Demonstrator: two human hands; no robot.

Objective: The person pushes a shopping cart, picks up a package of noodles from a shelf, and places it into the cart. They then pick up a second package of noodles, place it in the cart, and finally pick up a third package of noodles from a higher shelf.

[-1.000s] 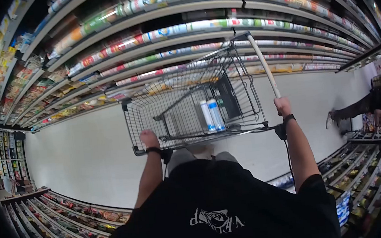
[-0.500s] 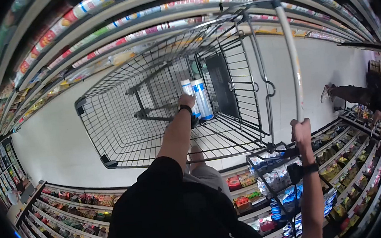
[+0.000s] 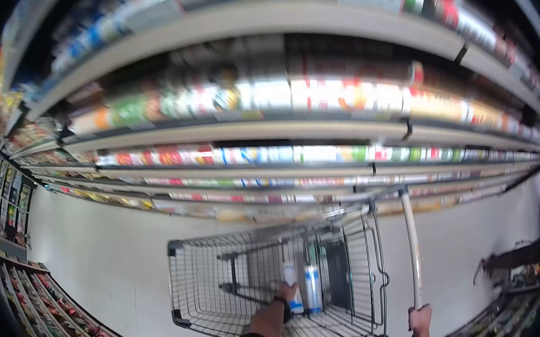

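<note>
My left hand (image 3: 286, 291) reaches over the side of a wire shopping cart (image 3: 199, 308). Its fingers are closed around a slim white-and-blue canister (image 3: 290, 272), which stands in the cart. Just to the right is a second white-and-blue canister (image 3: 313, 289), with a narrow gap between the two. My right hand (image 3: 419, 318) is wrapped round the near end of the cart's pale handle bar (image 3: 412, 252). A dark panel (image 3: 338, 272) stands beside the canisters at the handle end of the cart.
Shelves packed with colourful cylindrical packages (image 3: 256, 96) run along the cart's far side, blurred by motion. More product racks (image 3: 70, 324) stand at lower left. Another person (image 3: 519, 255) is at the right edge. Pale floor (image 3: 109, 249) lies around the cart.
My view has tilted up towards the shelves, so the cart and both hands sit lower in the frame. A gap now shows between the canisters. My right hand stays on the handle.
</note>
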